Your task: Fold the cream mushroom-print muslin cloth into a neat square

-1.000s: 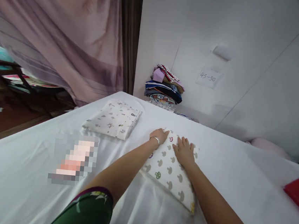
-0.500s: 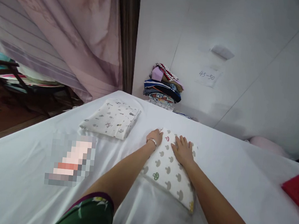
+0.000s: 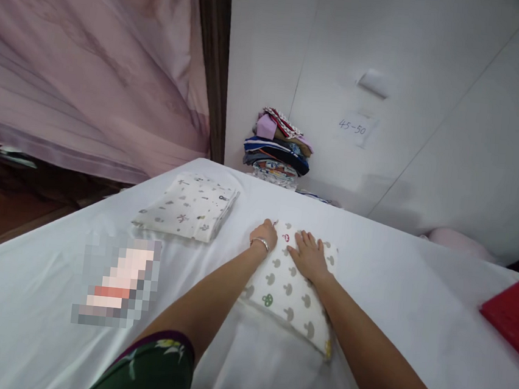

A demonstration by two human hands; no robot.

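A folded white cloth with grey mushroom prints (image 3: 287, 292) lies on the white sheet in front of me. My left hand (image 3: 265, 233), with a bracelet at the wrist, curls over the cloth's far left corner and grips it. My right hand (image 3: 307, 254) lies flat on the cloth's far end, fingers spread. A second folded white cloth with small prints (image 3: 187, 206) rests further left, apart from both hands.
The white-sheeted bed (image 3: 414, 307) fills the foreground. A pile of folded colourful clothes (image 3: 276, 150) stands against the white wall, near a paper label reading 45-50 (image 3: 352, 127). A red object (image 3: 516, 317) sits at the right edge. A pink curtain (image 3: 93, 62) hangs left. A blurred patch (image 3: 116, 281) lies on the sheet.
Both hands stay on the mushroom-print cloth in the same pose. The view has shifted slightly, so everything sits a little further left and up.
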